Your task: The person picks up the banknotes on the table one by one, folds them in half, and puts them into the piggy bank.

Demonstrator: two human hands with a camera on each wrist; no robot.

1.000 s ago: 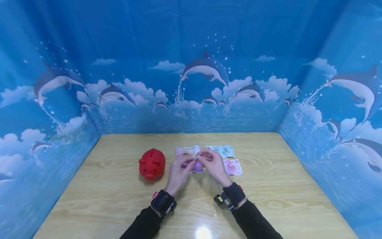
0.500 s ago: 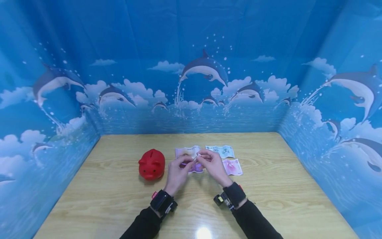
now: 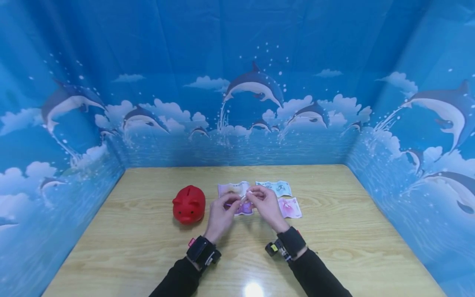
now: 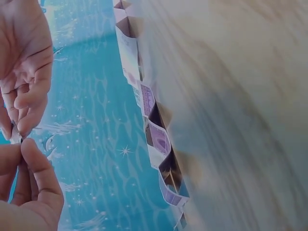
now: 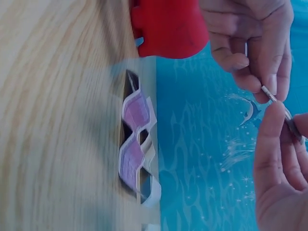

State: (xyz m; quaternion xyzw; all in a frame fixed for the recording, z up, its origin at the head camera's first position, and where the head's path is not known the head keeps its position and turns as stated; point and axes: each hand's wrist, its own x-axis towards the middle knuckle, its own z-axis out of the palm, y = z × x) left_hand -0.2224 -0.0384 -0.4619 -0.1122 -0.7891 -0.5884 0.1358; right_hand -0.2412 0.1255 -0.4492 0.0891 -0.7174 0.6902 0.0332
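Note:
In the head view, my left hand [image 3: 222, 215] and right hand [image 3: 265, 205] meet above the wavy banknotes, fingertips close together. Between them, both pinch a thin, narrow strip [image 5: 268, 93], which looks like a tightly folded banknote; fingers cover most of it. Below the hands lies a purple banknote [image 3: 245, 208], partly hidden, with a pale pink-and-yellow banknote [image 3: 230, 188] behind it. To the right are a blue-green banknote [image 3: 280, 188] and a pink banknote [image 3: 290, 207]. A red piggy bank [image 3: 189, 205] with a slot on top stands left of my left hand.
The wooden table [image 3: 148, 247] reaches back to a blue curtain [image 3: 178, 144] printed with dolphins, which also rises along both sides. Creases hold parts of the banknotes up off the tabletop. Black cameras [image 3: 203, 251] are strapped to the wrists.
The fingers shift slightly on the pinched strip, and more of its pale edge shows between the fingertips now. The piggy bank and the banknotes on the table stay in place.

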